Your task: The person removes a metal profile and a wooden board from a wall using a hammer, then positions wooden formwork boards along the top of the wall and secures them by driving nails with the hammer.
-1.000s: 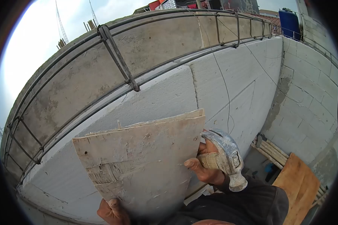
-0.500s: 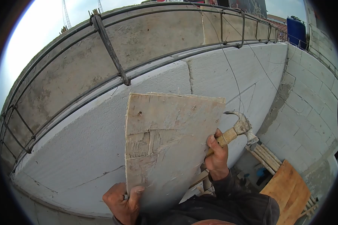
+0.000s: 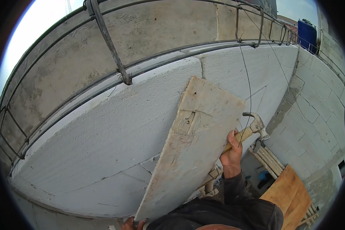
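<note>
- Wooden panel: tilted, upper end toward the right, in front of the pale block wall; contact with the wall cannot be told.
- Left hand: at the panel's lower-left corner, partly cut off by the frame; visible fingers grasp the edge, apparently to bear the panel's weight from below.
- Right hand: beside the panel's right edge, thumb laid along the hammer handle, fingers wrapped round it; likely steadying the panel too, though the fingers behind are hidden.
- Hammer: held by its wooden handle, head clear of the panel's right side, presumably so that tool and panel share one hand's reach.
- Rebar cage: runs along the wall top, seemingly carried by the blockwork.
- Orange-brown sheet: lower right, lying over pale poles, which appear to prop it.
</note>
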Motion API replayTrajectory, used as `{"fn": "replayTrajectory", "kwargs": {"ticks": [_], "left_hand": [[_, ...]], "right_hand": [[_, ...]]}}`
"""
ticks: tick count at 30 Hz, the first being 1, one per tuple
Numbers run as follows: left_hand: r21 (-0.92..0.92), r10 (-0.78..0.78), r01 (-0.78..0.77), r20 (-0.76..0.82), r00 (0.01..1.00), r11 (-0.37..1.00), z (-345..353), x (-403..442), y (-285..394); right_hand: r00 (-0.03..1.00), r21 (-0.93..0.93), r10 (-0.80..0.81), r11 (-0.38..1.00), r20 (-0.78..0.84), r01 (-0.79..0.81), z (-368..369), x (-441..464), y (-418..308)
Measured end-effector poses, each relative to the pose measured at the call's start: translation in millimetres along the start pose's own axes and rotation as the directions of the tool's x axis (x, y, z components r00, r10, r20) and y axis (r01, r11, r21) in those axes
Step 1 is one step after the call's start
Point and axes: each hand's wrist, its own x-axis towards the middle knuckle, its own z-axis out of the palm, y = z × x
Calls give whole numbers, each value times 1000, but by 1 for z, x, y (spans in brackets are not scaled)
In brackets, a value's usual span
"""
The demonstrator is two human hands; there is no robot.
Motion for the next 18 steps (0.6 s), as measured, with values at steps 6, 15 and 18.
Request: {"fn": "replayTrajectory", "kwargs": {"ticks": [6, 15, 18], "left_hand": [[-6, 168, -171, -168, 971, 985, -34, -16, 39], [286, 532, -452, -536, 655, 845, -121, 0, 120], [100, 315, -301, -392, 864, 948, -139, 7, 141]], "right_hand": [[988, -64, -129, 989, 90, 135, -41, 30, -4], [937, -317, -323, 882, 131, 348, -19, 60, -61], [930, -350, -347, 862, 121, 367, -29, 66, -62]]}}
